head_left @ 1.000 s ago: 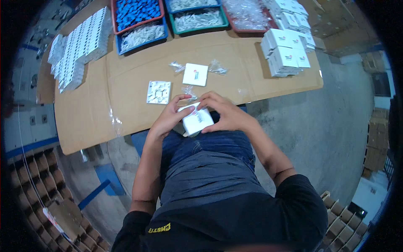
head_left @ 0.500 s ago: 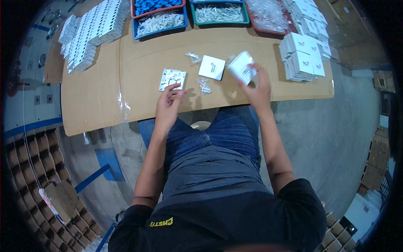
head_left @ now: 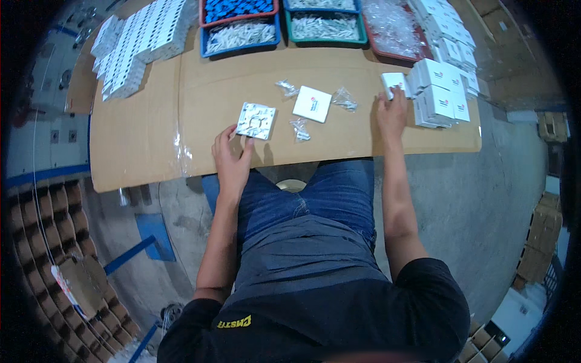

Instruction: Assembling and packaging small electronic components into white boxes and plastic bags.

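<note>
At the right, my right hand (head_left: 393, 110) grips a white square plate (head_left: 395, 82) against the left side of a stack of similar white plates (head_left: 440, 91). My left hand (head_left: 231, 158) has its thumb and fingers spread at the lower left edge of another square piece (head_left: 256, 120), whose upper face shows moulded detail. Between the hands lies a white plate (head_left: 312, 104) with a small printed mark. Around it are three clear bags of small parts: one bag (head_left: 287, 89) at upper left, one bag (head_left: 344, 100) at right and one bag (head_left: 300, 129) below.
Along the far edge stand a red tray (head_left: 206, 23) of blue parts, a blue tray (head_left: 277, 42) and a green tray (head_left: 327, 42) of pale parts, and a red tray (head_left: 387, 55) of clear bags. White boxlike pieces (head_left: 148, 45) are stacked at the far left. Cardboard (head_left: 139, 139) covers the table.
My right hand has carried its plate rightward to the stack, uncovering the right bag. My left hand has drawn back to the lower edge of the detailed piece, which is now turned slightly.
</note>
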{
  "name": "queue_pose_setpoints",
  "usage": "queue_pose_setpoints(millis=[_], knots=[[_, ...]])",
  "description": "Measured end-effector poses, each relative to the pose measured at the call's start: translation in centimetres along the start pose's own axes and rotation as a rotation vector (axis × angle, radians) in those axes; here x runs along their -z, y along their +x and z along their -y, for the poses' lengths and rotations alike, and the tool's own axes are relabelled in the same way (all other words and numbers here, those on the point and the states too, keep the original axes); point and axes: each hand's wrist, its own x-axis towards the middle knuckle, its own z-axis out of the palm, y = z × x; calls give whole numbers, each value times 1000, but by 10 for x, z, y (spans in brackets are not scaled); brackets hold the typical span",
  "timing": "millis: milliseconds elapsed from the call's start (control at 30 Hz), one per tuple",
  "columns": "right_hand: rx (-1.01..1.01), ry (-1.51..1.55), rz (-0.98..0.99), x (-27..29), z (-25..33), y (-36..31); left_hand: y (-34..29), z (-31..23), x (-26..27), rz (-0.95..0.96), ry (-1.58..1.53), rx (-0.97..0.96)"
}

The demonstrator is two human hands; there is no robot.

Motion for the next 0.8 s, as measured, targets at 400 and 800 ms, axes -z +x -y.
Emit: queue_pose_setpoints(millis=[400,800], knots=[[535,225,350,27,161,-16,18,-9,-24,-10,463,44],[30,953,673,35,149,5,12,-21,10,124,-1019,140]])
